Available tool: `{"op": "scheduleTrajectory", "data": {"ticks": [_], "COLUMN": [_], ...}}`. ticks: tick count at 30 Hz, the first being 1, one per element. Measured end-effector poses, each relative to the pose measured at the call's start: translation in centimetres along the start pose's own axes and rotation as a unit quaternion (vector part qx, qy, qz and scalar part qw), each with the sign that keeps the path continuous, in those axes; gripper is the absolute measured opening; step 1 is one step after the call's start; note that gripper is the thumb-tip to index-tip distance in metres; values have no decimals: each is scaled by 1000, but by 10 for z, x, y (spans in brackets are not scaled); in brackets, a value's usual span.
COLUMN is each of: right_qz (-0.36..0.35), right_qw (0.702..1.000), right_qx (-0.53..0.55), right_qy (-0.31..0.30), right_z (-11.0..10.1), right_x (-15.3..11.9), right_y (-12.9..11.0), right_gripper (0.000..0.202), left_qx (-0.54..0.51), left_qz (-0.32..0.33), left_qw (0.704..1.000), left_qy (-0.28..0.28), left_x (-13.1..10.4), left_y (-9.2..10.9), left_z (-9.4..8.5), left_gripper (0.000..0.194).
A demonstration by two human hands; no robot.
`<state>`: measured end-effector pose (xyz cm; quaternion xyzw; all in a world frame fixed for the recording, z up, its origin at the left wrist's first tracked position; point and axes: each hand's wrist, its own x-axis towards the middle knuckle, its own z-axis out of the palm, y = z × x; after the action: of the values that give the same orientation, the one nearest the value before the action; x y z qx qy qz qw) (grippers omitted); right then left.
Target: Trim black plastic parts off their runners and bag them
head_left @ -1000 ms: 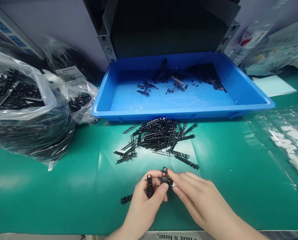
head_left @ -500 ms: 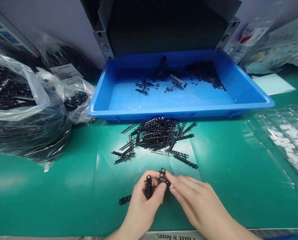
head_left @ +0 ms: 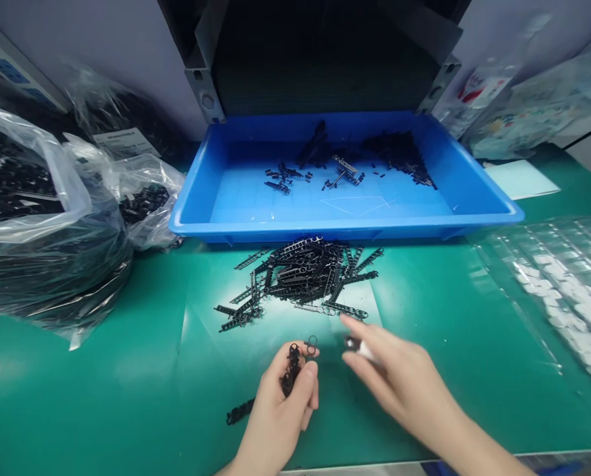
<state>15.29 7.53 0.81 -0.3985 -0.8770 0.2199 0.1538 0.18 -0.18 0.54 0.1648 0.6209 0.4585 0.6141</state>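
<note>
Separation between left hand (head_left: pixel 281 404) and right hand (head_left: pixel 402 373): now well apart over the green tabletop (head_left: pixel 147 403), instead of meeting at the fingertips as half a second ago. On the left, a firm curl around a bunch of black plastic strips (head_left: pixel 291 371), with a ringed end (head_left: pixel 312 344) poking out at the tip of the forefinger. On the right, a grasp between thumb and fingers on a small black-and-white piece (head_left: pixel 366 352), with forefinger stretched forward; too blurred to tell one part from two. No more dark bit at the left thumb tip; probably carried off in the right hand. In all likelihood, an end to the shared grip, leaving the bunch to the left hand alone.

Just left of the left hand, one more black strip (head_left: pixel 240 411), partly hidden behind it; held or merely lying there, impossible to tell. Beyond both hands, a loose pile of ladder-like strips (head_left: pixel 300 277), apparently unchanged; behind that, a blue tray (head_left: pixel 345 231) with black parts (head_left: pixel 399 155). Well to the right of the right hand, a clear compartment tray (head_left: pixel 548 233) bearing white pieces (head_left: pixel 576 330).
</note>
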Motion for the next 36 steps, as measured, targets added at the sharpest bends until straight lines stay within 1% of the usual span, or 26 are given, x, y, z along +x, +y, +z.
{"op": "scheduleTrajectory", "data": {"ticks": [2,4,6,7,10,13,15,18,20,21,22,23,24,25,27,29,30,32,34,36], "right_qz": [55,91,100,99,91,88,83,75,71,70,71,74,82,93,125,151,156,141,96,37], "right_qw": [997,992,987,985,985,988,990,990,987,984,981,976,970,961,937,916,915,931,955,974], "right_qx": [-46,-68,-71,-70,-66,-41,-18,42,81,99,116,136,162,192,255,303,309,292,252,201], "right_qy": [-1,-54,-108,-124,-131,-124,-117,-114,-123,-130,-140,-151,-164,-179,-204,-215,-207,-168,-122,-102], "right_z": [-10,-17,-22,-22,-21,-24,-29,-39,-43,-44,-44,-43,-41,-38,-31,-23,-19,-14,-11,-10], "right_x": [9,17,24,26,30,29,26,20,16,15,14,14,14,14,16,17,17,14,7,-1], "right_y": [16,29,36,37,38,38,37,31,23,18,13,9,5,1,-5,-7,-7,-6,-5,-6], "right_gripper": [28,21,16,14,10,9,9,8,9,10,11,11,11,11,12,15,18,19,23,32], "left_qx": [-4,-3,-7,-12,-20,10,35,79,125,150,173,189,199,203,208,218,216,180,115,63], "left_qz": [-17,-35,-37,-33,-18,16,38,97,175,215,248,270,278,271,230,183,159,109,60,27], "left_qw": [1000,999,998,998,999,999,999,991,970,957,946,939,937,940,951,959,963,978,992,998], "left_qy": [-8,-31,-48,-47,-33,-34,-14,55,110,123,120,103,76,46,4,-9,-11,-10,-8,-12], "left_x": [-3,-4,-4,-3,-1,1,0,-4,-7,-8,-8,-8,-7,-6,-3,-1,-1,0,2,5], "left_y": [4,5,5,5,4,2,1,2,4,4,5,5,5,4,2,0,0,1,3,5], "left_z": [1,-1,-3,-4,-6,-7,-8,-8,-7,-6,-6,-4,-3,-2,0,2,2,2,0,-3], "left_gripper": [36,37,36,37,41,39,39,34,24,18,13,12,14,16,17,13,10,5,7,13]}}
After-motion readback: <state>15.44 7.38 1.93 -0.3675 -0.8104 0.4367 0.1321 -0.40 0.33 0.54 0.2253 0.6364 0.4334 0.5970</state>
